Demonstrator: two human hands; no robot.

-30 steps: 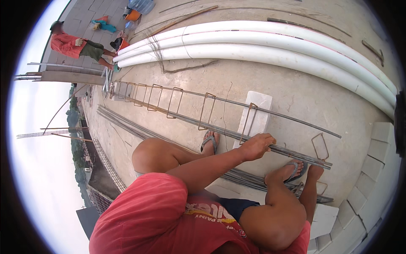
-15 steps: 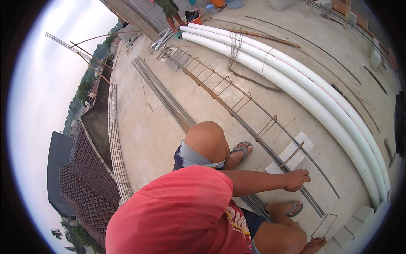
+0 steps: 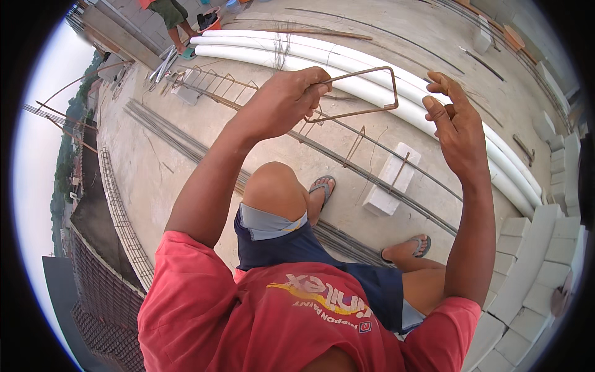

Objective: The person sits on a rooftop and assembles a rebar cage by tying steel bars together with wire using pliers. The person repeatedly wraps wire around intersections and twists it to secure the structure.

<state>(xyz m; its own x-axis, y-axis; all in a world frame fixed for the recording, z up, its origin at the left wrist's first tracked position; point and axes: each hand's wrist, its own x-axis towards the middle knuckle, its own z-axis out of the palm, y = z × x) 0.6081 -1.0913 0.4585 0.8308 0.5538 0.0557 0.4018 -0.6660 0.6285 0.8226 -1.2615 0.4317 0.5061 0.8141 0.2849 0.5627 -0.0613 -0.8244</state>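
Note:
A rectangular rebar stirrup [image 3: 395, 87] of thin rusty steel is raised in front of me. My left hand [image 3: 285, 102] pinches one end of it. Beside its far end, my right hand [image 3: 455, 127] is up with fingers apart and nothing visible in it. Below lies a long rebar frame [image 3: 396, 193], its straight bars linked by several similar stirrups. Part of that frame is hidden behind my left hand. A white block [image 3: 390, 177] sits under the bars near my feet.
Several thick white pipes [image 3: 334, 71] lie beyond the frame. Loose steel bars [image 3: 167, 133] run along the floor at left and under my legs. Pale blocks [image 3: 533, 266] are stacked at right. Another person [image 3: 173, 18] stands at the far left near an orange bucket [image 3: 212, 20].
The stirrup has come up from low at the right, passing from my right hand to my left. My left hand has left the bars, and my right hand has risen and opened.

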